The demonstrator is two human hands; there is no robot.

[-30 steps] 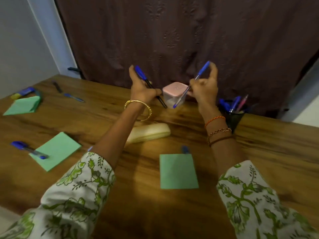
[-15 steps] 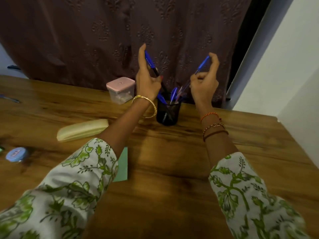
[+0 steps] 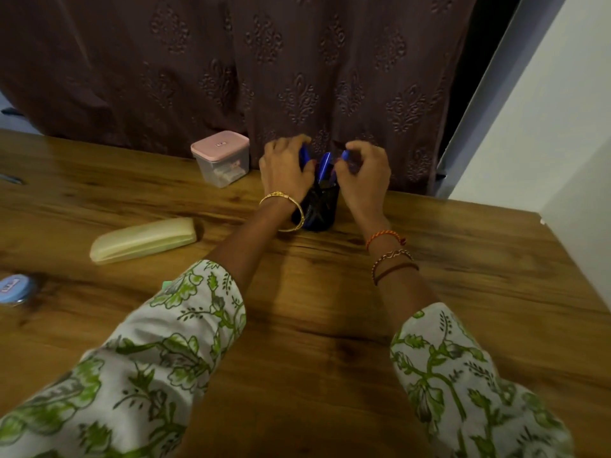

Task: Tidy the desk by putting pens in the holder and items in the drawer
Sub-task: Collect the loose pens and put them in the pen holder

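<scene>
Pen holder [image 3: 319, 209] stands on the desk [image 3: 463, 276] at the far edge, pens [image 3: 324, 165] in it. Lidded container [image 3: 221, 158] to its left. Pencil case [image 3: 143, 239] nearer, further left. Round tin [image 3: 15, 289] at near left edge.

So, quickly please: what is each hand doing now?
Left hand: holding a blue pen over the holder.
Right hand: pinching another blue pen.

holder [image 3: 319, 206] black | pens [image 3: 325, 163] blue | sleeve [image 3: 172, 352] white, green floral | box lid [image 3: 220, 144] pink
</scene>
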